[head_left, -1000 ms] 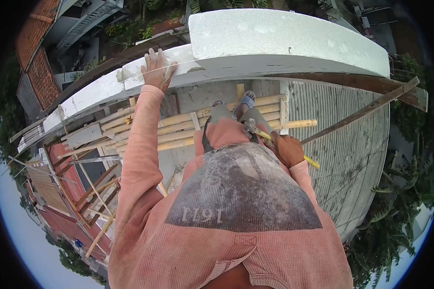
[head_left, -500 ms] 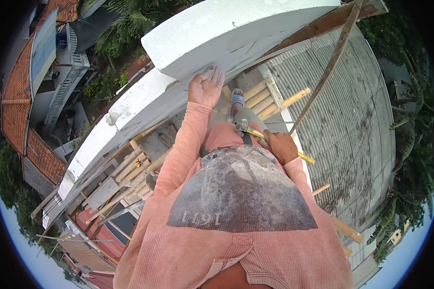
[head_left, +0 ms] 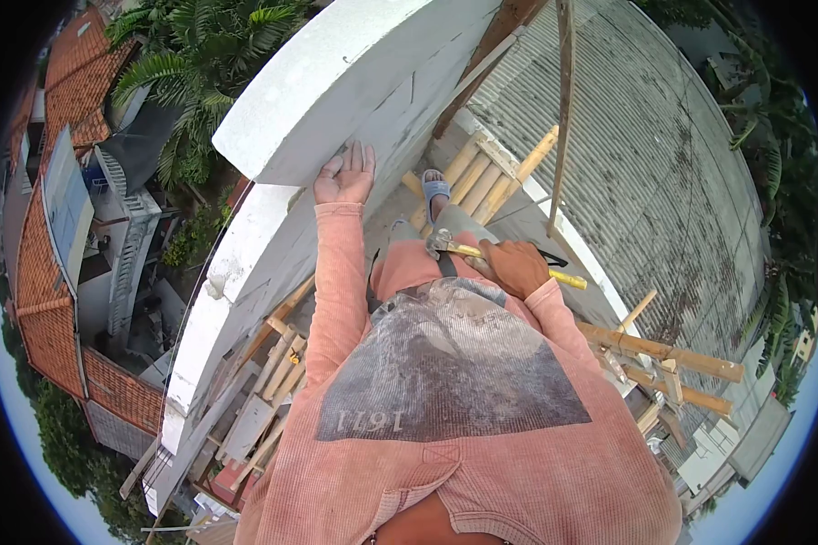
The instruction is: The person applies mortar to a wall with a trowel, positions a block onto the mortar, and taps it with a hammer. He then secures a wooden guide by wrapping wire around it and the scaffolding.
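My left hand (head_left: 344, 176) rests palm up against the inner face of the pale block wall (head_left: 354, 109), close to the step where the upper course ends. Its fingers are stretched out and hold nothing. My right hand (head_left: 516, 267) is closed round the yellow handle of a claw hammer (head_left: 468, 250). The hammer lies across the front of my waist, with its metal head to the left. A small black loop shows beside the right hand; I cannot make out what it is.
Lengths of bamboo (head_left: 495, 182) form a platform by my sandalled foot (head_left: 436, 186). A wooden prop (head_left: 563, 118) leans at the right, before a corrugated roof (head_left: 645, 173). Beyond the wall, the ground lies far below, with tiled roofs (head_left: 41, 318) and palms. Timber pieces (head_left: 663, 350) stick out at right.
The view has turned, so the wall and roof appear shifted. My left hand stays at the wall near the step. My right hand keeps its hold on the hammer.
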`<state>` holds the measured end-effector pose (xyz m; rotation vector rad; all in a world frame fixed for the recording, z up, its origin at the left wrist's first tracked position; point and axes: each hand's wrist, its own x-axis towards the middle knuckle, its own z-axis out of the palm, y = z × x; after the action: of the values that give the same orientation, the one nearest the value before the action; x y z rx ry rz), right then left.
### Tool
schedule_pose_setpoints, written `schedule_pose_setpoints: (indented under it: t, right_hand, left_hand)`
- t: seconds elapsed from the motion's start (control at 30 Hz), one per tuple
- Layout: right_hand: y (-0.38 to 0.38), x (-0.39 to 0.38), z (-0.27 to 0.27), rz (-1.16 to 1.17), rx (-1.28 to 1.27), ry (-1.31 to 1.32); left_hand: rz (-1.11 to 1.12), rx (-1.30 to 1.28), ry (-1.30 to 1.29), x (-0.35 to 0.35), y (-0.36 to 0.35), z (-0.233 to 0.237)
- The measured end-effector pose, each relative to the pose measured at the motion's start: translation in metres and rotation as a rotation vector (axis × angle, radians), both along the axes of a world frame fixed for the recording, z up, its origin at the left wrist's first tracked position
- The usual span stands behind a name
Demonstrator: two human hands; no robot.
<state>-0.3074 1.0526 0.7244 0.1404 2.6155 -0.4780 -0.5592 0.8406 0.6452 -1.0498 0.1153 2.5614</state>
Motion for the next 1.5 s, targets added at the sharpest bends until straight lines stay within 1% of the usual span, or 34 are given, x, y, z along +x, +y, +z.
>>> schedule_pose_setpoints:
  t: [0.07,0.17,0.27,0.37,0.4,0.47,0.57,0.67,0.7,0.77,0.9,0.97,1.0,1.07,1.13,1.17,1.27,1.33,1.4,1.47,1.5]
  right_hand:
    - [-0.001,-0.002,0.008,-0.023,-0.008,-0.059]
    - [-0.002,0.002,0.003,-0.086,-0.036,-0.072]
    - [-0.004,-0.001,0.004,-0.092,-0.058,-0.076]
    - [-0.004,-0.003,0.000,-0.049,-0.059,-0.071]
    - [-0.004,-0.003,0.000,-0.039,-0.055,-0.074]
    - [-0.004,-0.005,0.003,-0.013,-0.043,-0.078]
    - [-0.004,-0.005,0.008,0.017,-0.018,-0.096]
    - [-0.001,0.001,0.011,0.039,0.000,-0.083]
    - [0.001,0.005,0.012,0.046,0.025,-0.078]
    - [0.005,0.015,0.016,0.051,0.081,-0.071]
    - [0.016,0.032,0.018,0.034,0.143,-0.079]
    - [0.018,0.034,0.018,0.038,0.143,-0.088]
    - [0.018,0.033,0.016,0.043,0.152,-0.101]
    - [0.015,0.026,0.017,0.056,0.145,-0.134]
    - [0.012,0.018,0.022,0.070,0.115,-0.182]
    - [0.012,0.018,0.020,0.075,0.097,-0.160]
    - [0.017,0.018,0.013,0.065,0.063,-0.114]
    - [0.014,0.016,0.012,0.036,0.065,-0.124]
    - [0.016,0.017,0.006,0.029,0.053,-0.130]
    - [0.013,0.006,0.013,0.021,0.013,-0.166]
    - [0.014,0.001,0.009,0.026,-0.004,-0.137]
  left_hand:
    - [0.032,-0.059,0.026,0.008,-0.002,-0.001]
    - [-0.048,-0.012,0.056,0.034,-0.027,0.000]
    - [-0.074,0.111,-0.078,0.059,-0.058,-0.004]
    - [-0.064,-0.008,-0.149,0.081,-0.086,-0.024]
    - [-0.048,-0.056,-0.132,0.087,-0.093,-0.034]
    - [-0.011,-0.150,-0.099,0.098,-0.107,-0.055]
    - [0.185,-0.093,-0.206,0.089,-0.106,-0.089]
    - [0.319,0.037,-0.262,0.057,-0.094,-0.132]
    - [0.378,0.046,-0.306,0.044,-0.086,-0.137]
    - [0.487,0.068,-0.402,0.022,-0.073,-0.143]
    - [0.457,-0.056,-0.313,-0.008,-0.067,-0.154]
    - [0.427,-0.117,-0.278,-0.011,-0.073,-0.159]
    - [0.465,-0.047,-0.315,-0.009,-0.072,-0.162]
    - [0.539,0.091,-0.383,0.000,-0.070,-0.146]
    - [0.498,0.065,-0.317,0.019,-0.059,-0.128]
    - [0.477,0.053,-0.286,0.031,-0.057,-0.117]
    - [-0.143,-0.237,0.065,0.072,-0.071,-0.077]
    - [-0.511,-0.987,0.333,0.087,-0.098,-0.050]
    - [-0.498,-1.438,0.541,0.084,-0.121,0.005]
    - [-0.221,-1.701,0.745,0.065,-0.120,0.045]
    - [-0.198,-1.884,0.912,0.048,-0.124,0.051]
